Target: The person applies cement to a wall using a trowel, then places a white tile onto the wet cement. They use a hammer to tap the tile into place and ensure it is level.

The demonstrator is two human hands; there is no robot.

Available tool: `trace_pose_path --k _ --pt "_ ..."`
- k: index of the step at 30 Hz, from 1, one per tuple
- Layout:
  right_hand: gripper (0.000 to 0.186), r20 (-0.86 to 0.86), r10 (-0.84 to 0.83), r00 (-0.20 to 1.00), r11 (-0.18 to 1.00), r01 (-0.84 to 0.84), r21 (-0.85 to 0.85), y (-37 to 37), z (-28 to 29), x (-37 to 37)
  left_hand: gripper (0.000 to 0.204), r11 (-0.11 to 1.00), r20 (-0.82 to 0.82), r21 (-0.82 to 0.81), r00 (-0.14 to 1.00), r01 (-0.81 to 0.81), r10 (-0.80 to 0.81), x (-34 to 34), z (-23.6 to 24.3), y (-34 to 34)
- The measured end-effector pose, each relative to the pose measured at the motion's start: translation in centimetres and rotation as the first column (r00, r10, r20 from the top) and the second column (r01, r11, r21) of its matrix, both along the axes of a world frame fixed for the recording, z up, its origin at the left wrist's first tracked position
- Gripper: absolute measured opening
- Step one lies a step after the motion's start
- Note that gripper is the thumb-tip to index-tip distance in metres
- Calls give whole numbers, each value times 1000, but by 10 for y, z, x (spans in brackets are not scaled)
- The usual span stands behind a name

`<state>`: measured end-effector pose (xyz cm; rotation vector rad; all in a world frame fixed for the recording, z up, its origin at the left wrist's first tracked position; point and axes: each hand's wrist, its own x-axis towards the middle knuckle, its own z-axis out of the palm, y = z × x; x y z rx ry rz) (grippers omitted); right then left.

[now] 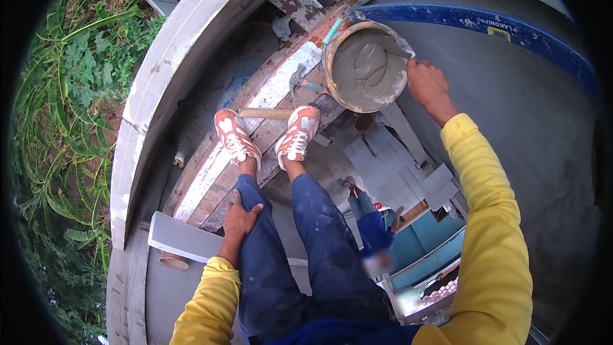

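Observation:
My right hand (pixel 431 88) is closed at the right rim of a round bucket (pixel 329 67). Whether it also grips a tool there, I cannot tell. Wet grey mortar (pixel 367 67) fills the bucket nearly to the top, with a swirled lump in its middle. The bucket's teal handle grip (pixel 332 30) lies at the left rim. My left hand (pixel 242 218) rests on my left leg near the knee, fingers apart, holding nothing. Beside the bucket, a claw hammer (pixel 298 80) lies on the planks, its reddish handle toward the bucket.
I stand high on mortar-stained wooden planks (pixel 214 182); a wooden handle (pixel 265 114) lies by my shoes. A long blue level or straightedge (pixel 447 14) leans along the grey wall (pixel 511 83). Left runs a curved concrete ledge (pixel 150 83). A person (pixel 373 230) is far below, near grey boards (pixel 386 166).

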<state>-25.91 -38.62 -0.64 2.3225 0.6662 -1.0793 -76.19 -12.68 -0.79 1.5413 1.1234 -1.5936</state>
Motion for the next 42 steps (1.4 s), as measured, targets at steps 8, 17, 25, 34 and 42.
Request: trace_pose_path --k 8,17,25,34,42 --pt "15 -538 -843 27 286 869 -404 -10 -86 -54 108 1000 -59 5 998 25 -24 14 -2 2" --pt "32 -582 1 -813 -713 407 -571 -36 -63 -43 108 995 -87 -33 992 89 -92 30 -2 13" --pt "34 -144 -528 837 800 547 246 -45 -71 -90 110 990 -126 -38 983 133 -137 45 -1 5" --pt "40 -160 -511 844 831 533 160 -15 -18 -47 109 995 -123 -12 987 99 -99 45 4 -4" --pt "41 -62 -235 970 885 240 399 -6 -1 -17 102 998 -5 33 998 62 -62 22 -1 -1"
